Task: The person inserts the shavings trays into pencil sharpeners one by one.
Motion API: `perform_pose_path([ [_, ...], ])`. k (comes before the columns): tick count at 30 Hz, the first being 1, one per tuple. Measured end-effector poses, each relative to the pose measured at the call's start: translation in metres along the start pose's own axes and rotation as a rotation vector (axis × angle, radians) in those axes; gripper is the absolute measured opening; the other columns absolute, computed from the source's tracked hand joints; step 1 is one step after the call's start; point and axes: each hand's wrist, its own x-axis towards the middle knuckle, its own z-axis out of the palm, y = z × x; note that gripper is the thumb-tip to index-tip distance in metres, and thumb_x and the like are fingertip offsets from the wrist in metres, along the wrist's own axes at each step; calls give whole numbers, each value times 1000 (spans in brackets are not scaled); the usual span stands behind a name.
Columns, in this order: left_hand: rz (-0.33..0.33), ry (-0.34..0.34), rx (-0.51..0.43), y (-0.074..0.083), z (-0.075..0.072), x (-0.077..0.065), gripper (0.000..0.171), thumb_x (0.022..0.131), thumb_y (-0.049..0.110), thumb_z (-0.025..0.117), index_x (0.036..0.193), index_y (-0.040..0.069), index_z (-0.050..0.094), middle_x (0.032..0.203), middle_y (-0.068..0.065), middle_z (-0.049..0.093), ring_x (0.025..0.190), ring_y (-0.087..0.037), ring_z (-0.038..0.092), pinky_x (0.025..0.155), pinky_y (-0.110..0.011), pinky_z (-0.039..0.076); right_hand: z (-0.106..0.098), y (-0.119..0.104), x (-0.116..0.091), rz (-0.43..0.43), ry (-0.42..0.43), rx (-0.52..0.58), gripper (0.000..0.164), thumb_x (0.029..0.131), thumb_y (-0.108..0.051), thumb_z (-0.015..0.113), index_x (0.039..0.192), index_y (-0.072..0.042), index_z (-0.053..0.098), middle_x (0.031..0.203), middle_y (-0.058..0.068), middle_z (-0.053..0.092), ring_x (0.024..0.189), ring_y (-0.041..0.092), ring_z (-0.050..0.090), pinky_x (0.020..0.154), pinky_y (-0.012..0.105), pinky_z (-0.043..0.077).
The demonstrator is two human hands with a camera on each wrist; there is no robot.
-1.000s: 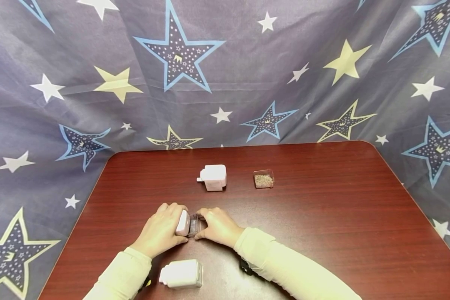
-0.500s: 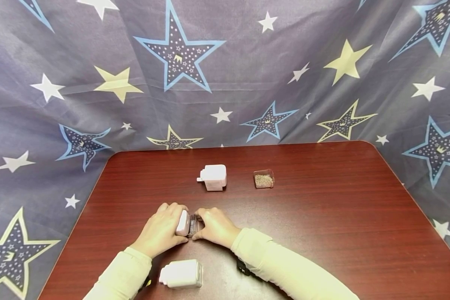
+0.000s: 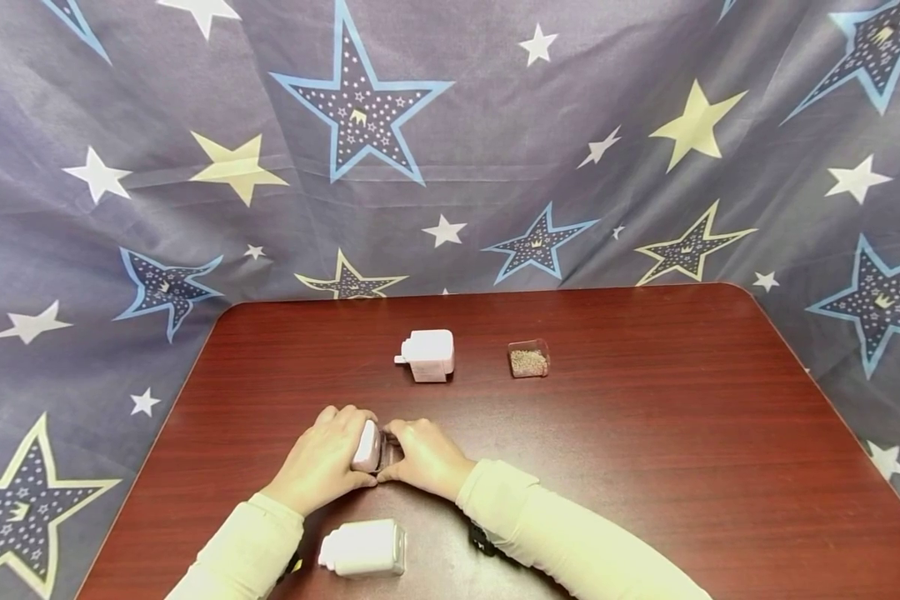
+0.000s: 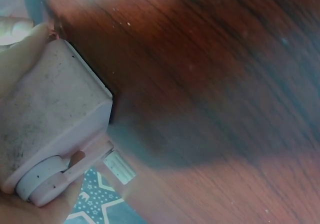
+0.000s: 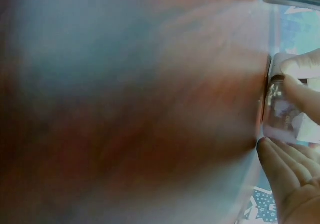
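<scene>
A white hand-crank pencil sharpener (image 3: pixel 367 447) lies on the table, held by my left hand (image 3: pixel 321 463). Its crank knob (image 4: pixel 120 167) and dusty body (image 4: pixel 55 103) show in the left wrist view. My right hand (image 3: pixel 427 458) pinches a clear plastic drawer (image 3: pixel 392 452) between thumb and fingers at the sharpener's right end. The drawer sits largely inside that end, its outer part between my fingers. In the right wrist view, the clear drawer (image 5: pixel 282 111) stands between my right thumb and fingers.
On the brown table (image 3: pixel 645 433), a similar white crank device (image 3: pixel 431 354) lies behind my hands. Right of it is a clear box (image 3: pixel 528 362) of tan bits. Nearer the front lies another white, bottle-like or sharpener-like object (image 3: pixel 363 547). A star-patterned cloth (image 3: pixel 450 150) hangs behind.
My right hand has slid left with the clear drawer, which is now deeper in the sharpener. The left hand and the other objects stay in place.
</scene>
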Motion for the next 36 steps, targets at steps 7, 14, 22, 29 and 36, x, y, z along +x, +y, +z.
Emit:
perform_pose_path([
  [7, 4, -1, 1, -1, 1, 0, 75, 53, 33, 93, 114, 4, 60, 102, -6, 60, 91, -27, 51, 68, -44, 52, 2, 1, 0, -26, -4, 52, 59, 68, -34, 86, 116, -2, 72, 106, 8, 77, 95, 15, 71, 83, 23, 54],
  [14, 11, 6, -4, 0, 0, 0, 71, 53, 30, 93, 111, 6, 60, 100, -6, 60, 90, -26, 50, 67, -43, 51, 1, 0, -1, -48, -11, 90, 58, 69, -35, 86, 116, -3, 73, 104, 7, 77, 91, 10, 70, 80, 21, 53],
  [22, 10, 14, -8, 0, 2, -1, 74, 51, 32, 93, 111, 5, 60, 100, -5, 60, 90, -27, 50, 69, -44, 52, 3, 3, -5, -26, -38, 175, 58, 71, -30, 85, 120, -2, 71, 110, 8, 76, 97, 9, 69, 84, 19, 52],
  [29, 2, 14, -12, 0, 1, -4, 76, 51, 33, 93, 112, 5, 59, 99, -5, 59, 92, -28, 51, 68, -45, 53, 3, 7, -7, 56, -99, 344, 72, 70, -27, 86, 132, 4, 64, 126, 16, 70, 113, 18, 68, 95, 22, 49],
  [36, -4, 4, 6, 0, -1, -1, 84, 54, 46, 90, 120, 3, 60, 107, -8, 64, 93, -29, 54, 69, -47, 53, -12, 10, -11, 65, -121, 458, 71, 73, -20, 85, 134, 7, 60, 129, 18, 69, 117, 25, 67, 97, 26, 49],
])
